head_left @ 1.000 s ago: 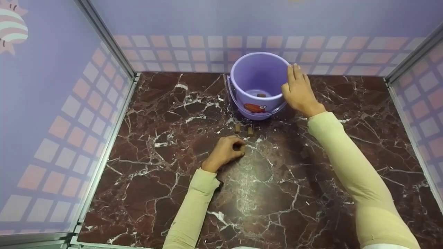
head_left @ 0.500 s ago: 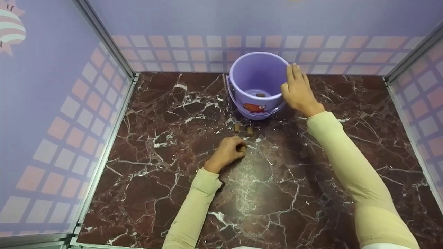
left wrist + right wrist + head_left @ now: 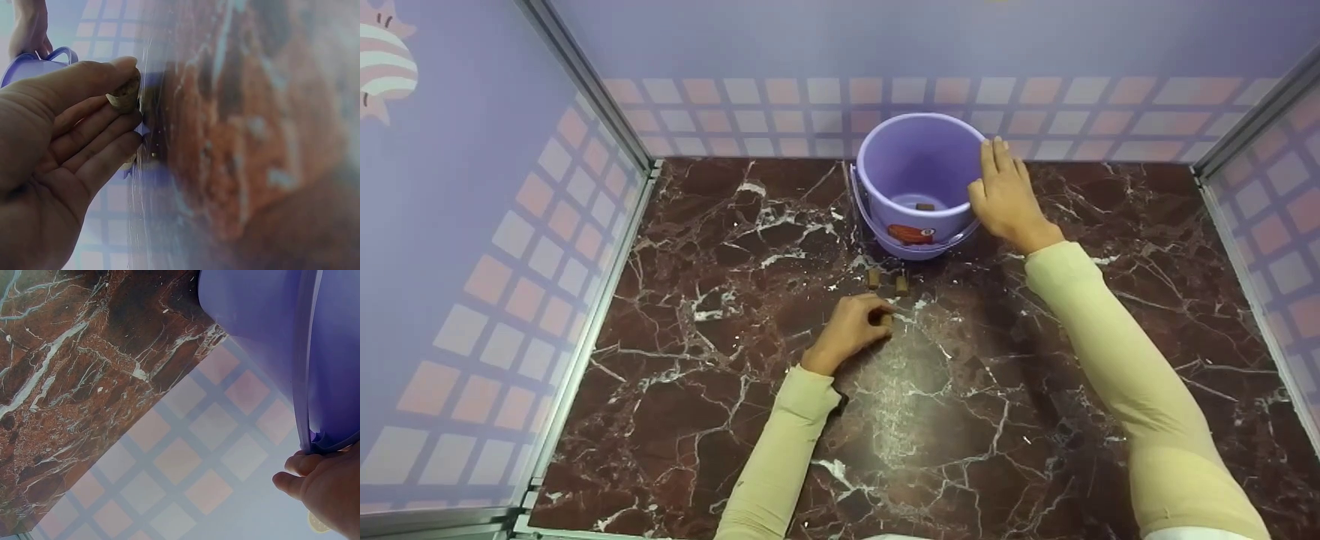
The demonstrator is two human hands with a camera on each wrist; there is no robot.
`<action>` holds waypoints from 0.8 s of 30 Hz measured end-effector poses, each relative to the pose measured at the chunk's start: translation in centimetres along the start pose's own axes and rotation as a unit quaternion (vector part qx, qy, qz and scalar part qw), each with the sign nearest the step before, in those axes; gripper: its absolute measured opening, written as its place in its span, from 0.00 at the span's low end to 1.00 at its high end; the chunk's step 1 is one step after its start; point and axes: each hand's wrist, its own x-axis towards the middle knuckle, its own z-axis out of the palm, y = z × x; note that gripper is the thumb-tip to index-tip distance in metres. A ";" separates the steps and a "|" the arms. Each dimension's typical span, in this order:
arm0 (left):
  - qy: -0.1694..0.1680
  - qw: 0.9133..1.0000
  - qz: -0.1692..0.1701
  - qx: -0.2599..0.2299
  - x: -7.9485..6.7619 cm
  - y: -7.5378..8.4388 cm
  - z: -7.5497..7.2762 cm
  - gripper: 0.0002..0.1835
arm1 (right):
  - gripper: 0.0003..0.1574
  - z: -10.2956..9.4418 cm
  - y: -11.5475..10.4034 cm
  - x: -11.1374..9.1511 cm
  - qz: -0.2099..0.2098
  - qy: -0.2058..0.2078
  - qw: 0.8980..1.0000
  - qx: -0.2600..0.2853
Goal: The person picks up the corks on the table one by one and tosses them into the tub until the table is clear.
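My left hand [image 3: 847, 330] is low over the dark marbled tabletop and pinches a short brown cork [image 3: 125, 94] between thumb and fingers. Just beyond it, two more corks, a left one [image 3: 874, 278] and a right one [image 3: 901, 285], stand in front of a purple bucket [image 3: 915, 217]. At the bucket's bottom lies a small brown piece [image 3: 925, 207], also cork-like. My right hand [image 3: 1009, 202] rests against the right side of the bucket's rim, fingers straight. In the right wrist view its fingers [image 3: 304, 464] touch the rim, and part of the hand is cut off.
The bucket's handle [image 3: 960, 238] hangs down at its front. A panel wall [image 3: 780, 112] with pink and white squares rises close behind the bucket. Side panels, a left one [image 3: 510, 247] and a right one [image 3: 1290, 217], border the marbled tabletop [image 3: 682, 420].
My left hand has shifted very slightly to the right with the cork in its fingers. The right hand and the bucket have stayed in place.
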 end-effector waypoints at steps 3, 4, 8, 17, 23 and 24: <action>0.000 1.000 -0.006 -0.001 0.0 -0.2 -0.1 0.15 | 0.47 0.0 0.0 0.0 -0.001 0.002 1.000 -0.002; 0.000 1.000 -0.007 0.001 0.0 -0.2 -0.1 0.15 | 0.47 0.0 0.0 0.0 -0.001 0.003 1.000 -0.002; 0.009 1.000 -0.008 0.005 0.0 -0.3 -0.3 0.14 | 0.47 -0.1 -0.1 0.0 0.001 0.002 1.000 0.000; 0.054 0.998 -0.006 -0.021 0.3 0.0 -0.5 0.14 | 0.46 0.0 0.0 -0.1 0.002 0.000 1.000 0.000; 0.083 0.996 0.001 -0.027 0.5 0.1 -0.9 0.15 | 0.46 0.0 0.0 -0.1 0.000 0.001 1.000 0.003; 0.088 0.996 0.004 -0.026 0.5 0.1 -0.9 0.15 | 0.46 -0.1 0.0 -0.1 0.000 0.000 1.000 0.003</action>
